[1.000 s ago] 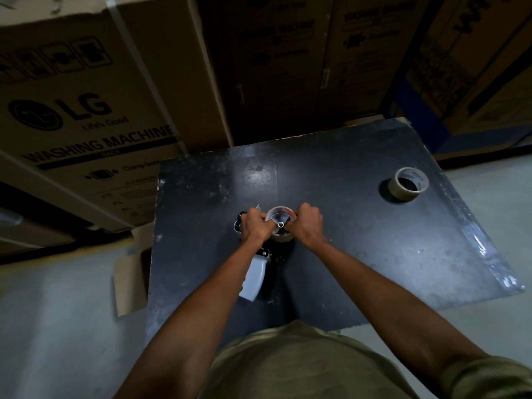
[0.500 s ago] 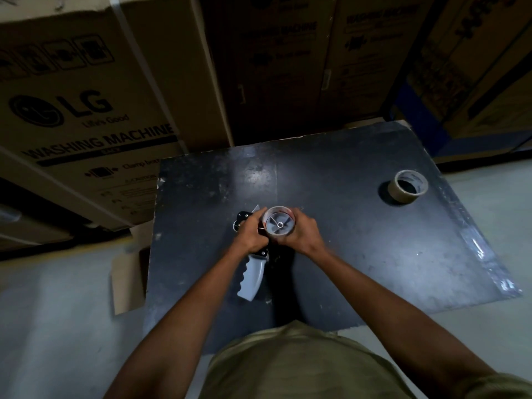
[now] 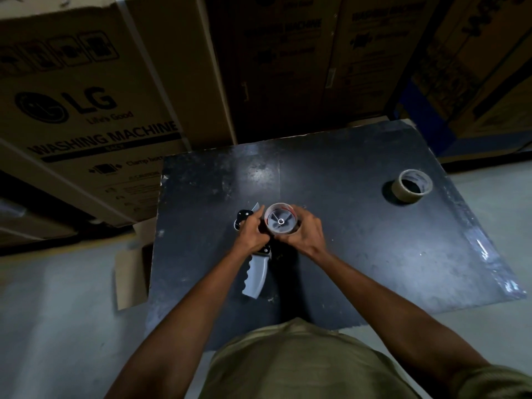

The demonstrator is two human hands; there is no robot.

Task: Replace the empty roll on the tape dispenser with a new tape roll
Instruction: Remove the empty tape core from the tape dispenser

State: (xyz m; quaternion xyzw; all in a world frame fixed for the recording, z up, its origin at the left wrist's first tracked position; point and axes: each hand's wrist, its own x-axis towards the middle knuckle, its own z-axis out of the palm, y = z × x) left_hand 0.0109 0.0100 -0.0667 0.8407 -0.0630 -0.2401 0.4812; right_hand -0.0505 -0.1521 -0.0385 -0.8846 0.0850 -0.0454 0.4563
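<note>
Dispenser: we see the tape dispenser [image 3: 254, 272] lying on the dark tabletop [image 3: 359, 240], grey handle toward the person.
Left hand [image 3: 253, 236]: we find it clamped on the dispenser frame.
Right hand [image 3: 302, 234]: we find it wrapped around the empty roll [image 3: 280, 221] on the hub.
New roll: we locate the new tape roll [image 3: 411, 189] well apart, at the far right of the tabletop.

We see both hands, left hand [image 3: 253, 236] and right hand [image 3: 302, 234], crowding the tape dispenser [image 3: 256, 272] at the black board's [image 3: 359, 254] near-left centre. Board lies open to the right, up to the tape roll [image 3: 412, 189] near the far-right corner. Cardboard boxes [image 3: 86, 110] wall off the far edge.
</note>
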